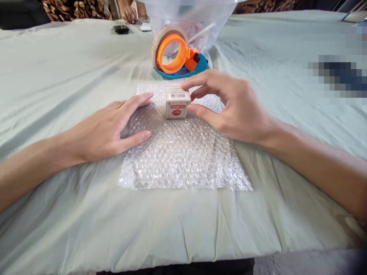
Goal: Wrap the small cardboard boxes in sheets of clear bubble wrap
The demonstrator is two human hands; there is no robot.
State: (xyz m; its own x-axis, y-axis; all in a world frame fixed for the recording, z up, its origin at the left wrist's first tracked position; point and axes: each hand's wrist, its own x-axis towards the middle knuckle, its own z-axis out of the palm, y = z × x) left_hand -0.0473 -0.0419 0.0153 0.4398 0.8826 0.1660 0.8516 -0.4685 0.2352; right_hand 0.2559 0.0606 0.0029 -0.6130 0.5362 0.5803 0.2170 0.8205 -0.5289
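From the head camera, the left hand (110, 128) lies flat, palm down, fingers stretched out and spread on the left part of a sheet of bubble wrap (183, 152), gripping nothing. The right hand (229, 107) is arched over the sheet's far end, its thumb and curled fingertips touching the right side of a small cardboard box (177, 102), loosely closed about it. The box stands upright on the wrap near its far edge. The wrap lies on a pale green cloth (71, 76). Just behind the box stands an orange tape dispenser (174, 53), and behind that a clear plastic bag (195, 19). A dark phone (121, 29) lies far left.
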